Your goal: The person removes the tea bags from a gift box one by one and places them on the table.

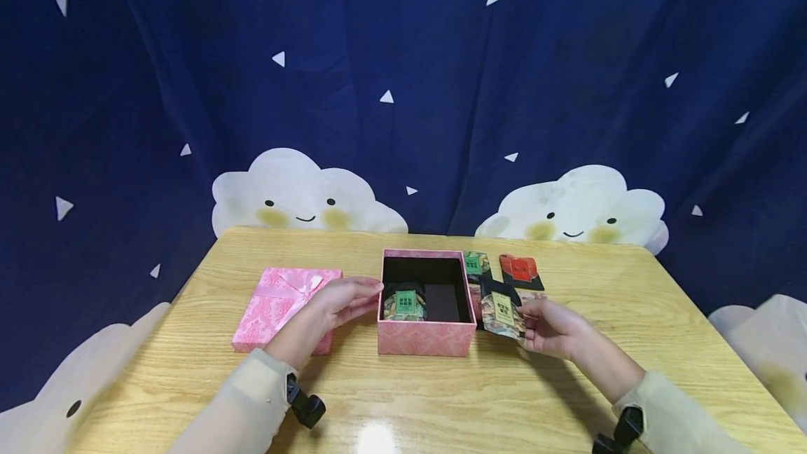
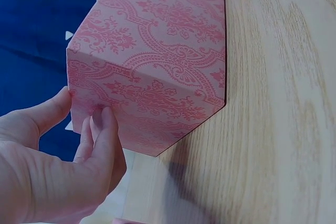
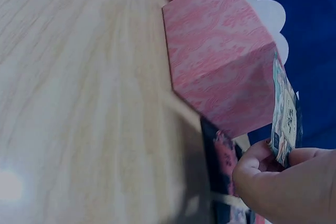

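A pink patterned gift box (image 1: 426,337), lidless, stands upright mid-table. Inside, on the left, lies a green-labelled sachet (image 1: 405,303) beside a dark flat panel (image 1: 441,302). My left hand (image 1: 349,298) holds the box's left side; the left wrist view shows the thumb (image 2: 59,103) at the rim and fingertips (image 2: 108,119) against the outer wall. Just right of the box, my right hand (image 1: 553,328) pinches a black sachet with a cream label (image 1: 503,307) between thumb and fingers. The right wrist view has this sachet (image 3: 285,114) raised and seen nearly edge-on.
Left of the box lies the pink lid (image 1: 277,307) with a ribbon bow. Behind the held sachet are a red sachet (image 1: 521,270) and another green-labelled sachet (image 1: 474,263). A partly covered sachet (image 3: 224,156) lies close by the box's right wall. A dark blue curtain (image 1: 378,125) hangs behind the table.
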Demonstrator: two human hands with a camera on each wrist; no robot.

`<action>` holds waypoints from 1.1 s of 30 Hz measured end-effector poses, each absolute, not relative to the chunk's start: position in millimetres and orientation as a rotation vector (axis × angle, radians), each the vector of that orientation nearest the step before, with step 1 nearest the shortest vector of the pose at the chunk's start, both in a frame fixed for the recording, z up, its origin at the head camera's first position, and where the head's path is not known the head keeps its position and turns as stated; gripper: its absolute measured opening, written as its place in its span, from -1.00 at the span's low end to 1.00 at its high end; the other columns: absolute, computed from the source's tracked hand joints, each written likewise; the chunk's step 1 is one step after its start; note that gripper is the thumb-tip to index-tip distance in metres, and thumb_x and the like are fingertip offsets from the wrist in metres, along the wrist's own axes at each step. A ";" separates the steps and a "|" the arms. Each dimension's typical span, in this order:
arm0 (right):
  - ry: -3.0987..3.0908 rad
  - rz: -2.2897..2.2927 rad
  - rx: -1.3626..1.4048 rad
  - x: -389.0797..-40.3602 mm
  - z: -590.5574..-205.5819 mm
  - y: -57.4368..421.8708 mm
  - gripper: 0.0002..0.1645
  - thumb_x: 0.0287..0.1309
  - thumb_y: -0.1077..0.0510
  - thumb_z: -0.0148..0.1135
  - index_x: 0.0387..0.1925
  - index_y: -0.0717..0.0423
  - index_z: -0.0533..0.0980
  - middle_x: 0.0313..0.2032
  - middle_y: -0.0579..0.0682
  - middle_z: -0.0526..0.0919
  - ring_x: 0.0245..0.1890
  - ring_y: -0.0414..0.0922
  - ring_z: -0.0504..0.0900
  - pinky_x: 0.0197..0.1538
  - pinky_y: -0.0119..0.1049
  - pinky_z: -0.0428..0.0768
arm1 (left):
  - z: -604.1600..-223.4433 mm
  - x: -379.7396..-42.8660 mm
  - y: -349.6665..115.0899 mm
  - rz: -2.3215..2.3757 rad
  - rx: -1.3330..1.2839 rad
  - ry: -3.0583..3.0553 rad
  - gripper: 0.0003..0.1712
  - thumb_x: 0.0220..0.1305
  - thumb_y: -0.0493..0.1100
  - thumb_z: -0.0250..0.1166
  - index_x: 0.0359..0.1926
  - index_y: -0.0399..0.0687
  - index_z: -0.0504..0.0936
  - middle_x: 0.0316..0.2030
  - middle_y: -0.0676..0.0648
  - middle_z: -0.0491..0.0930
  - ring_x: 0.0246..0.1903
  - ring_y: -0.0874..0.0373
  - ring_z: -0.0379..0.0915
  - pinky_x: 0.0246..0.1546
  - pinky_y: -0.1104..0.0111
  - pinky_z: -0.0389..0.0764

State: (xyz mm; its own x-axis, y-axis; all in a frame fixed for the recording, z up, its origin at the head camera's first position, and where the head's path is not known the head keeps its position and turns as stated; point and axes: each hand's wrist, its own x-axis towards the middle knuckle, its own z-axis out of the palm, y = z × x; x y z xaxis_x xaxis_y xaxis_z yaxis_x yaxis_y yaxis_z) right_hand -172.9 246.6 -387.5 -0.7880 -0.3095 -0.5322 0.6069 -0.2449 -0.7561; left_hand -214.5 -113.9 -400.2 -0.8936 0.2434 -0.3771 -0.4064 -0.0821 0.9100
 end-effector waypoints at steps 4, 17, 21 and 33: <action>1.450 -2.065 0.414 -169.9 -398.2 249.9 -0.71 0.35 0.27 -0.11 -0.47 0.04 0.47 -0.47 -0.10 0.63 -0.47 -0.26 0.56 -0.27 -0.46 0.58 | -403.8 -215.0 -114.9 2.032 -0.160 1.771 -0.52 0.26 -0.29 0.26 0.14 -0.47 0.42 -0.08 -0.18 0.64 -0.15 0.19 0.63 0.19 0.22 0.57; 1.627 -1.967 0.368 -147.8 -417.4 246.2 -0.80 0.29 0.24 -0.01 -0.44 -0.01 0.47 -0.47 -0.18 0.64 -0.44 -0.28 0.56 -0.32 -0.53 0.60 | -398.8 -212.9 -114.6 2.019 -0.183 1.779 -0.53 0.31 -0.30 0.21 0.17 -0.46 0.39 -0.27 -0.01 0.64 -0.20 0.23 0.60 0.20 0.22 0.57; 1.713 -1.910 0.341 -145.4 -418.4 246.8 -0.88 0.29 0.21 0.02 -0.37 -0.01 0.45 -0.45 -0.18 0.60 -0.41 -0.29 0.54 -0.32 -0.54 0.59 | -401.1 -214.4 -114.9 2.021 -0.181 1.768 -0.53 0.29 -0.30 0.23 0.16 -0.45 0.40 -0.29 0.00 0.64 -0.21 0.24 0.61 0.17 0.24 0.60; 1.865 -1.779 0.217 -139.1 -418.2 245.8 -0.76 0.28 0.27 0.07 -0.05 0.30 0.46 -0.39 -0.12 0.62 -0.37 -0.28 0.58 -0.24 -0.50 0.66 | -403.2 -215.3 -116.6 2.038 -0.153 1.767 -0.54 0.29 -0.28 0.23 0.13 -0.48 0.43 -0.10 -0.17 0.67 -0.14 0.19 0.62 0.25 0.16 0.52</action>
